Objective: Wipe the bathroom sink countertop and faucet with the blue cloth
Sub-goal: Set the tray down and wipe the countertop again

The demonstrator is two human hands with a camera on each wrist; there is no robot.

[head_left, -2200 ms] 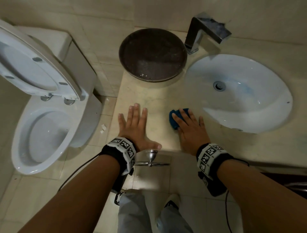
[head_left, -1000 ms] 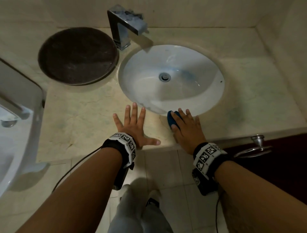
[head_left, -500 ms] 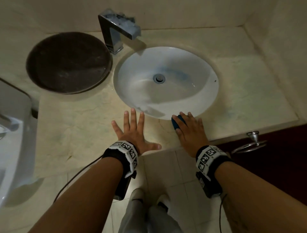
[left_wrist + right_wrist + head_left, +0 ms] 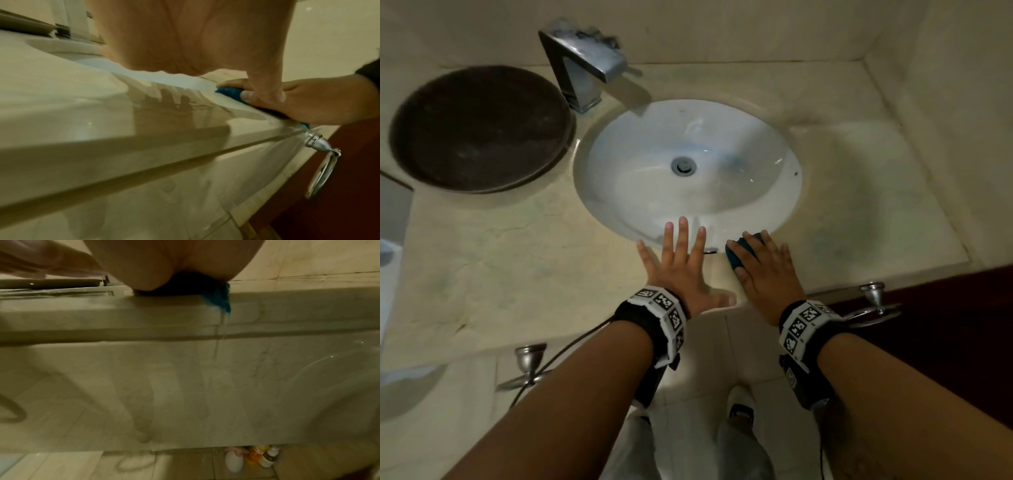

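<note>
Blue cloth (image 4: 736, 255) lies bunched under the right hand (image 4: 767, 270), whose curled fingers grip it.

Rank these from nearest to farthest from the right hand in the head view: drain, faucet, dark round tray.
From the right hand:
1. Drain, in the basin's middle, just beyond the fingers.
2. Faucet, at the back, left of the basin.
3. Dark round tray, far left on the countertop.

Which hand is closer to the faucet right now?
Left. The left hand lies flat at the basin's front rim, more nearly below the faucet; the right hand, pressing the blue cloth, sits farther right.
</note>
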